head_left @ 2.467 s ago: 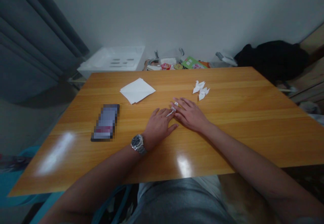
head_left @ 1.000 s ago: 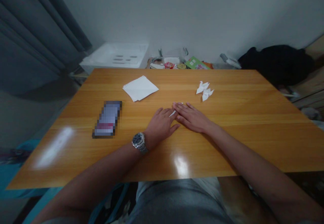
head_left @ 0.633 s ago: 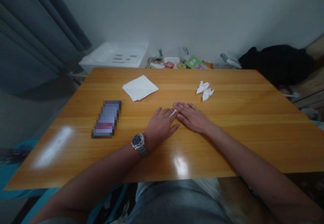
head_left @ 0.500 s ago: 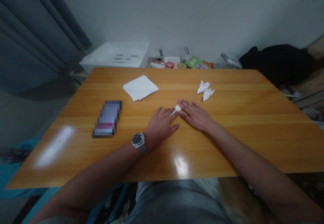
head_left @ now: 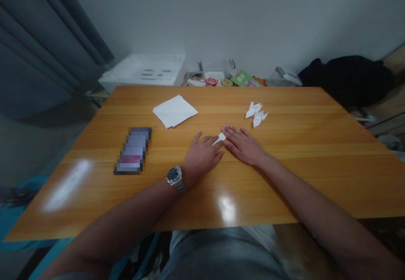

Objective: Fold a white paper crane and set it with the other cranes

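A small folded piece of white paper (head_left: 220, 137) lies on the wooden table, narrowing to a point at its left end. My left hand (head_left: 203, 157), with a metal watch (head_left: 175, 176) at the wrist, rests over its pointed end, fingers apart and fingertips touching the paper. From the right, my right hand (head_left: 243, 146) lies flat, its fingers stretched over the other end. Part of the paper is hidden beneath the fingers. Two white folded paper birds (head_left: 256, 114) sit side by side beyond my right hand.
A stack of white paper sheets (head_left: 175, 111) lies at the back left of the table (head_left: 294, 124). A phone (head_left: 134, 150) with a blurred screen is at the left. Behind the table are a white plastic tray (head_left: 144, 71), a green booklet (head_left: 245, 79) and a dark heap (head_left: 348, 77).
My left thumb has drawn in slightly closer to its fingers. Both hands stay on the folded paper; the view has shifted a little.
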Action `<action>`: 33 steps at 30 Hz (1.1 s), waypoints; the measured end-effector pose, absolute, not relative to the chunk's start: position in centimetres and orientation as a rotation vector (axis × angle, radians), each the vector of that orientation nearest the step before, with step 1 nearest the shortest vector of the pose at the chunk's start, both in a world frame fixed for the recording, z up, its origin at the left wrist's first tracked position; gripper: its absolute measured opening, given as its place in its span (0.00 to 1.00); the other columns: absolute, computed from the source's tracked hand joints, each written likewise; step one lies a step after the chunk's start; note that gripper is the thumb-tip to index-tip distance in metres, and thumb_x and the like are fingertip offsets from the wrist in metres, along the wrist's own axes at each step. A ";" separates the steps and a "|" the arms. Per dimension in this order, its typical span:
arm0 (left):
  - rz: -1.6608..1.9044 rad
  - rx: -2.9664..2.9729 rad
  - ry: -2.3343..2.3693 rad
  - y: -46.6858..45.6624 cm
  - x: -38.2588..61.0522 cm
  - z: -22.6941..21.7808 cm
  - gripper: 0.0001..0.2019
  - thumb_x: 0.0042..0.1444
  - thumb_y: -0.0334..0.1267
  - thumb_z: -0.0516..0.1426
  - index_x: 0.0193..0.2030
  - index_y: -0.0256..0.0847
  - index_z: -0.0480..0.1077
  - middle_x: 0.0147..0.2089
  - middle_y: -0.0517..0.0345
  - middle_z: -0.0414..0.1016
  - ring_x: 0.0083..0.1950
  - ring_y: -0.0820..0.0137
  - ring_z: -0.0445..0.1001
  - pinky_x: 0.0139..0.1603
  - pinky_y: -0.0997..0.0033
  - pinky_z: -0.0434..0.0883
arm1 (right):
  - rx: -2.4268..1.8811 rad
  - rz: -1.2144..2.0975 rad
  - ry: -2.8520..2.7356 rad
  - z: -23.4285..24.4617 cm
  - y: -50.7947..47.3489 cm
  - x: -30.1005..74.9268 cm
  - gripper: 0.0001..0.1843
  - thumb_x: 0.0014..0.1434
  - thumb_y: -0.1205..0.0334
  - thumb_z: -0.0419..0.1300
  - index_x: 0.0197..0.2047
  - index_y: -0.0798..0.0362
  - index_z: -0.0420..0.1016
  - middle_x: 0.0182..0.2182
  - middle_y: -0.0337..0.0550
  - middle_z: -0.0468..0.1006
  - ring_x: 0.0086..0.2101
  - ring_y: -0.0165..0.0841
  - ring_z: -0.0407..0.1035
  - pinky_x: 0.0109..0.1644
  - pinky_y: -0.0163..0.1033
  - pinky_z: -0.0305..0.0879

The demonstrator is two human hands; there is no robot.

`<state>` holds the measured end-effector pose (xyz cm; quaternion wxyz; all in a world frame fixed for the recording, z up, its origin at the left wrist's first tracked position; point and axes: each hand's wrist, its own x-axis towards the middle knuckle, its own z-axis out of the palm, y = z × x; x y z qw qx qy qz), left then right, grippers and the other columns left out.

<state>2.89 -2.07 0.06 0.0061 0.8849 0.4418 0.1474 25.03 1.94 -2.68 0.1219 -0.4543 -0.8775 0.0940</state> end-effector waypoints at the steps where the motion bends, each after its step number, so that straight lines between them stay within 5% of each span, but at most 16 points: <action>1: 0.478 2.753 1.381 -1.9 2.8 0.0 0.16 0.69 0.44 0.53 0.60 0.45 0.71 0.64 0.50 0.73 0.62 0.59 0.72 0.72 0.45 0.53 | -1.316 0.298 -2.551 -2.6 2.0 25.1 0.32 0.74 0.45 0.41 0.76 0.45 0.49 0.73 0.43 0.54 0.72 0.41 0.48 0.74 0.60 0.43; 7: 0.566 2.683 1.350 -1.2 2.1 0.0 0.14 0.70 0.44 0.54 0.56 0.44 0.73 0.58 0.53 0.77 0.58 0.60 0.74 0.69 0.48 0.58 | -1.223 0.389 -2.516 -2.3 1.9 25.6 0.27 0.73 0.47 0.46 0.70 0.47 0.63 0.70 0.48 0.62 0.70 0.43 0.54 0.72 0.62 0.48; 14: 0.543 2.650 1.367 -0.4 1.6 0.4 0.12 0.67 0.43 0.57 0.52 0.40 0.75 0.50 0.52 0.78 0.49 0.61 0.75 0.52 0.60 0.70 | -1.101 0.320 -2.497 -2.1 1.4 25.8 0.20 0.70 0.53 0.55 0.60 0.49 0.74 0.63 0.53 0.72 0.65 0.46 0.63 0.68 0.63 0.56; 26: 0.581 2.613 1.358 -0.3 1.6 0.4 0.14 0.71 0.43 0.51 0.44 0.42 0.78 0.39 0.53 0.79 0.41 0.65 0.75 0.44 0.65 0.69 | -1.001 0.450 -2.311 -1.5 1.1 25.2 0.13 0.71 0.55 0.54 0.46 0.50 0.79 0.43 0.49 0.79 0.45 0.41 0.73 0.50 0.48 0.70; 33: 0.695 2.592 1.209 -0.3 1.6 0.0 0.12 0.71 0.40 0.52 0.52 0.43 0.74 0.50 0.54 0.76 0.49 0.66 0.74 0.52 0.65 0.70 | -1.078 0.411 -2.285 -1.7 1.3 25.5 0.16 0.72 0.57 0.53 0.49 0.52 0.81 0.39 0.49 0.77 0.42 0.41 0.70 0.48 0.48 0.68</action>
